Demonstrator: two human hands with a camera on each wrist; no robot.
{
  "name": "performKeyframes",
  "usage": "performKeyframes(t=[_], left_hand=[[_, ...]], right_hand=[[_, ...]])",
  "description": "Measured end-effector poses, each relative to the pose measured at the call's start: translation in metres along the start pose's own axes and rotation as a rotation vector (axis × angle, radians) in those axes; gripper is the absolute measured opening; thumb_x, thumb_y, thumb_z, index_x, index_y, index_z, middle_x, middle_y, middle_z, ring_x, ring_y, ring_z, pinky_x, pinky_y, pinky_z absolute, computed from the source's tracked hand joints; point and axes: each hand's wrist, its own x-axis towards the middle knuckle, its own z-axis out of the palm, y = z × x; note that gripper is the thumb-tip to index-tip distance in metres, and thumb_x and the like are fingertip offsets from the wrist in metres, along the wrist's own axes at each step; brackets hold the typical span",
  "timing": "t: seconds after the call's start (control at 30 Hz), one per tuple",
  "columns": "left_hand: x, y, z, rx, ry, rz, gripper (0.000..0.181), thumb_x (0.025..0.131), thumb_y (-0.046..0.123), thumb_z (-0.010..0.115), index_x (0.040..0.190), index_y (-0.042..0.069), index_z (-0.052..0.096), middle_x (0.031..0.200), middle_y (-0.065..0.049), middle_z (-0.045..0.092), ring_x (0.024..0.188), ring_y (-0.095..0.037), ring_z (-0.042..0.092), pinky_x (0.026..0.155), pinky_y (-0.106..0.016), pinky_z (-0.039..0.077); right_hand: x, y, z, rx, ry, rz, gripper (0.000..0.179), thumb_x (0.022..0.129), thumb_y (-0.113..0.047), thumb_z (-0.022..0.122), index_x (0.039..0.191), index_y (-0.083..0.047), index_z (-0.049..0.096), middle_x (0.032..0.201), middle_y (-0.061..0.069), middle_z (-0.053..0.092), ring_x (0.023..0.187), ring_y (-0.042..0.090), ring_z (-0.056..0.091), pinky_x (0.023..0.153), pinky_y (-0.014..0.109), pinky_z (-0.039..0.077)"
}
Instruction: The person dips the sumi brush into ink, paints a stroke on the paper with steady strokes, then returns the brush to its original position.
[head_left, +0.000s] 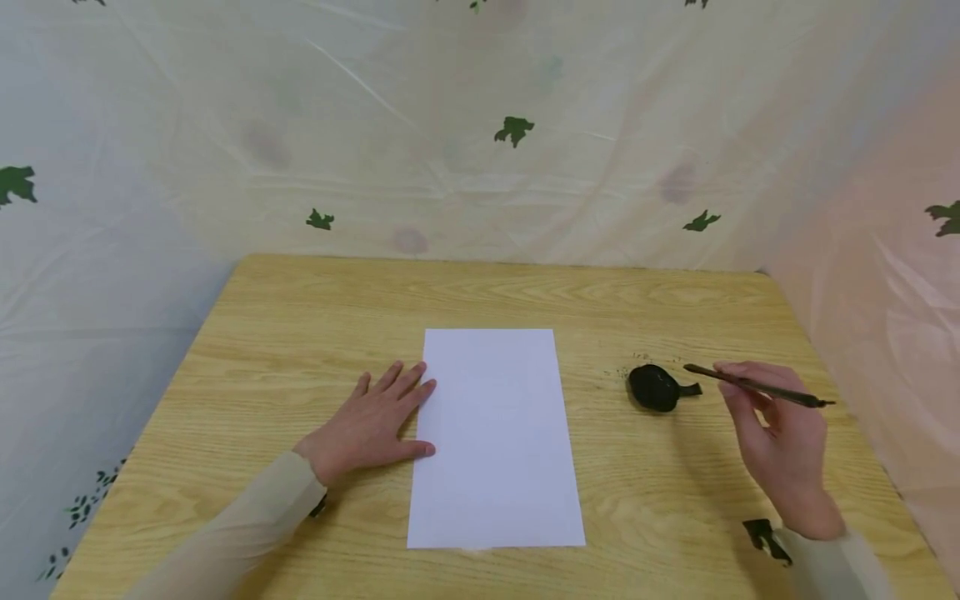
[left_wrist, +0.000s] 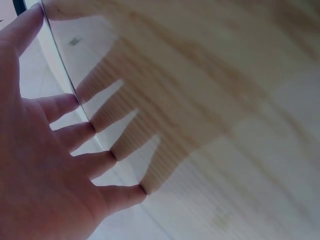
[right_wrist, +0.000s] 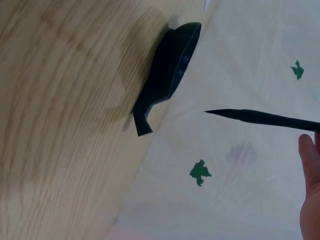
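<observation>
A white sheet of paper (head_left: 495, 442) lies on the wooden table. My left hand (head_left: 375, 425) rests at its left edge, fingers spread and straight, with thumb and fingertips reaching the paper. In the left wrist view the fingertips (left_wrist: 131, 194) touch the glossy tabletop. My right hand (head_left: 783, 425) pinches a dark ink brush (head_left: 772, 388) above the table at the right. Its pointed tip shows in the right wrist view, apart from a small black dish (right_wrist: 165, 67) with a short handle. That dish (head_left: 654, 388) stands between the paper and my right hand.
Small dark specks (head_left: 641, 357) mark the table behind the dish. A pale curtain (head_left: 420, 142) with green leaf shapes hangs beyond the table's back edge and along both sides. Bare wood (head_left: 300, 308) stretches left of the paper.
</observation>
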Motion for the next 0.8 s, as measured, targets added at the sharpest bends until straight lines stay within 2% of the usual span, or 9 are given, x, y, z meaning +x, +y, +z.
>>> performKeyframes(t=[0.13,0.27,0.33,0.53,0.7,0.8], left_hand=[[0.000,0.000,0.000,0.006,0.000,-0.003,0.092,0.094,0.064,0.064,0.163,0.012,0.034,0.172,-0.011,0.019,0.157,-0.042,0.012,0.116,-0.074,0.016],[0.001,0.000,0.001,0.015,0.000,-0.005,0.092,0.094,0.065,0.064,0.163,0.012,0.034,0.172,-0.011,0.019,0.157,-0.042,0.012,0.116,-0.074,0.016],[0.001,-0.001,0.001,0.018,0.001,-0.004,0.092,0.094,0.065,0.063,0.163,0.012,0.034,0.172,-0.011,0.019,0.157,-0.042,0.012,0.116,-0.074,0.016],[0.001,-0.002,0.001,0.011,0.010,0.003,0.092,0.094,0.065,0.063,0.163,0.013,0.033,0.172,-0.010,0.018,0.157,-0.042,0.012,0.116,-0.074,0.016],[0.000,-0.002,0.001,0.000,0.014,0.008,0.092,0.094,0.065,0.064,0.163,0.013,0.034,0.172,-0.010,0.018,0.157,-0.042,0.012,0.116,-0.074,0.016],[0.000,-0.002,0.001,-0.002,0.014,0.007,0.092,0.094,0.065,0.064,0.163,0.013,0.034,0.172,-0.010,0.018,0.157,-0.042,0.012,0.116,-0.075,0.016]], right_hand=[[-0.002,0.004,0.000,-0.047,0.010,0.078,0.024,0.099,0.003,0.066,0.106,0.025,0.060,0.111,0.009,0.069,0.105,0.003,0.068,0.088,0.011,0.051],[-0.004,0.009,0.003,-0.015,0.065,0.113,0.024,0.097,0.010,0.064,0.112,0.026,0.054,0.114,0.002,0.067,0.103,0.005,0.069,0.087,0.012,0.052],[-0.004,0.012,0.005,0.039,0.096,0.114,0.025,0.097,0.013,0.062,0.114,0.027,0.051,0.115,0.003,0.066,0.102,0.008,0.070,0.087,0.015,0.053],[-0.004,0.022,0.011,0.280,0.162,0.133,0.027,0.094,0.022,0.058,0.116,0.030,0.045,0.108,0.019,0.064,0.097,0.020,0.070,0.086,0.022,0.058],[-0.007,0.029,0.013,0.465,0.175,0.225,0.030,0.093,0.026,0.052,0.121,0.027,0.041,0.109,0.019,0.061,0.097,0.024,0.069,0.085,0.026,0.059],[-0.008,0.031,0.014,0.466,0.183,0.290,0.032,0.094,0.026,0.050,0.124,0.023,0.041,0.111,0.019,0.059,0.096,0.024,0.068,0.083,0.026,0.060]])
